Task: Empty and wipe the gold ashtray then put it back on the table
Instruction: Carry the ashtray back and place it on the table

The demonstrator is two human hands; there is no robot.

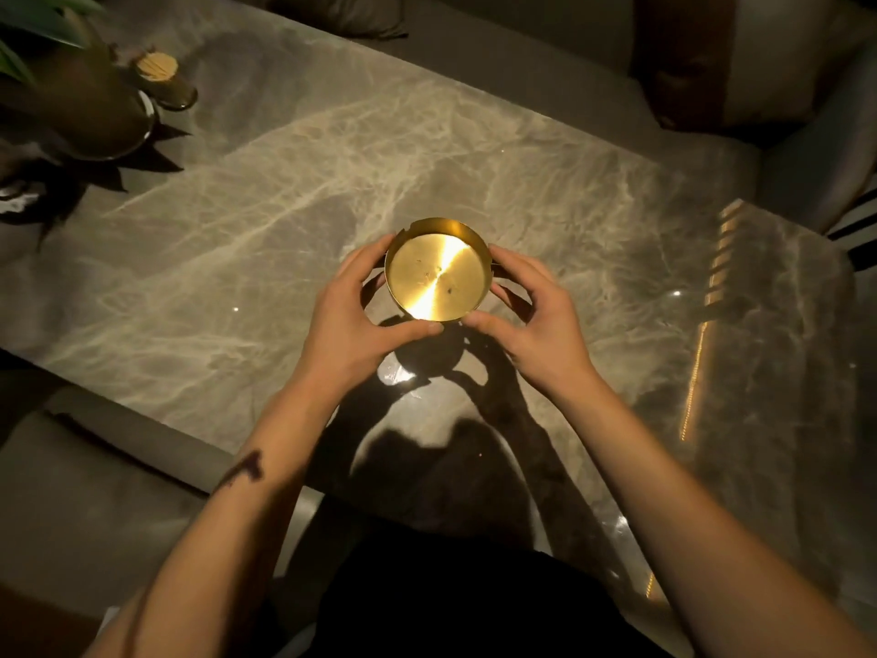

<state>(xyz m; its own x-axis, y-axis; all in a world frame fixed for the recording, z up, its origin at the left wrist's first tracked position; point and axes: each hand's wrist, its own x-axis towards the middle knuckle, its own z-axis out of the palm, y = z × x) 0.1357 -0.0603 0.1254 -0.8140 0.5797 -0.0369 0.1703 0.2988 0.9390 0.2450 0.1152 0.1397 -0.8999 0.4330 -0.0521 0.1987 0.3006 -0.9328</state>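
The round gold ashtray point(439, 273) is held just above the grey marble table point(237, 239), near its middle. Its shadow falls on the table below it. Its shiny floor shows only a few tiny dark specks, and a notch is cut in the far rim. My left hand point(353, 315) grips its left side, thumb at the near rim. My right hand point(531, 315) grips the right side the same way.
A dark vase with green leaves point(90, 102) stands at the table's far left, a cork-topped jar point(163, 80) beside it. Cushioned seats point(712, 64) line the far side. The table's near edge runs close to my body.
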